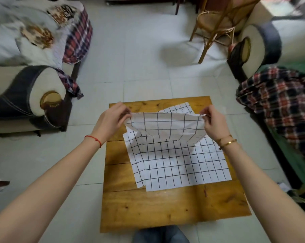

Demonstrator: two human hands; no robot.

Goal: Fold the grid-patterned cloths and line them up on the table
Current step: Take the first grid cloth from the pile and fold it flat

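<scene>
A white cloth with a black grid (167, 128) is lifted at its far edge above the wooden table (174, 207). My left hand (111, 118) pinches its far left corner and my right hand (214, 121) pinches its far right corner. The near half of this cloth lies flat on the table. Another grid cloth (137, 165) sticks out beneath it on the left. A further grid-patterned piece (180, 108) shows behind the raised edge; how it lies is hidden.
A sofa arm (32, 95) stands to the left, with plaid fabric (78, 37) farther back. On the right lies a plaid blanket (279, 97) on a green seat. A rattan chair (216, 23) stands behind the table. My knees (160, 235) are at the near edge.
</scene>
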